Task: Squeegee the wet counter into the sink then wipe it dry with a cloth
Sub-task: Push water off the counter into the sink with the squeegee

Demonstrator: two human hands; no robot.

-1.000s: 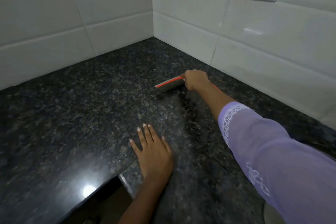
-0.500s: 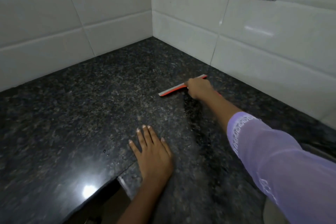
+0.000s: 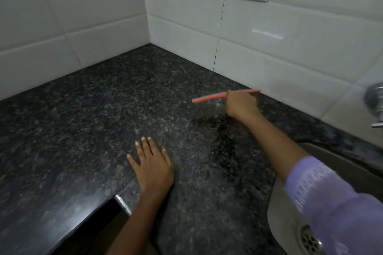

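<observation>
Two hands share the work: the right hand [image 3: 241, 103] is closed around the handle of the squeegee [image 3: 224, 95], whose orange-edged blade lies near the back wall [image 3: 269, 51], tilted so its edge meets the counter [image 3: 83, 130]; that placement likely lets a pull carry water toward the sink [image 3: 279, 223] at lower right. The left hand [image 3: 152, 163] rests flat and empty, fingers spread on the stone, probably bracing the reach. A darker wet patch [image 3: 223, 149] lies between blade and sink. The handle is hidden inside the fist, the sleeve [image 3: 335, 207] covers part of the basin, the tap [image 3: 375, 99] is cut off and blurred, and no cloth is visible.
</observation>
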